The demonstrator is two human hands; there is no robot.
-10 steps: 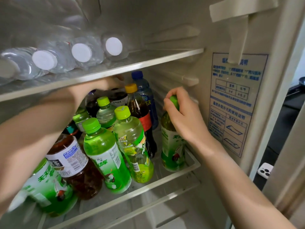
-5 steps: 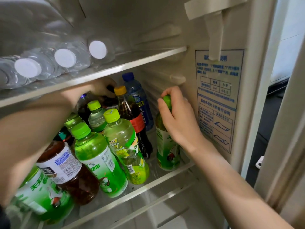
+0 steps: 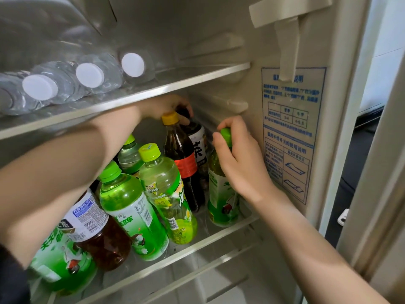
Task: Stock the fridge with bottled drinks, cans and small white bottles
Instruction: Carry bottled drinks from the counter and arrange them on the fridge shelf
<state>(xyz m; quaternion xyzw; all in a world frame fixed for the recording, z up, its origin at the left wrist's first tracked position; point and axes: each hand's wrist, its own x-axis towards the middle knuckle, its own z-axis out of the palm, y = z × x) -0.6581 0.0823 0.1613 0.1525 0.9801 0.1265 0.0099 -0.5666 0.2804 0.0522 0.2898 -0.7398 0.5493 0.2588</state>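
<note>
- My left hand (image 3: 163,106) has moved across the back of the middle shelf (image 3: 219,234). A second ago it was over the back-left bottles. Now it is behind the yellow-capped bottle (image 3: 179,150), under the upper shelf (image 3: 175,85).
- Its fingers (image 3: 186,108) are curled round the top of a dark bottle (image 3: 198,137) with a black-and-white label. The bottle stands upright at the back, just behind and to the right of the yellow-capped one.
- A blue-capped bottle showed in that back spot a moment ago. I can't see it now and can't tell whether it is hidden or has been shifted.
- My right hand (image 3: 241,163) has stayed put. Its fingers (image 3: 232,123) are clamped on the neck and cap of the green tea bottle (image 3: 219,194).
- That bottle stands upright at the right front of the same shelf, near the fridge wall with the blue sticker (image 3: 289,128).
- I judge that I'm repacking the back row to close gaps while steadying the newest bottle. This shelf looks close to full.
- The water bottles (image 3: 89,75) lie on their sides on the upper shelf. I see no cans or small white bottles here, so those are probably still to come.
</note>
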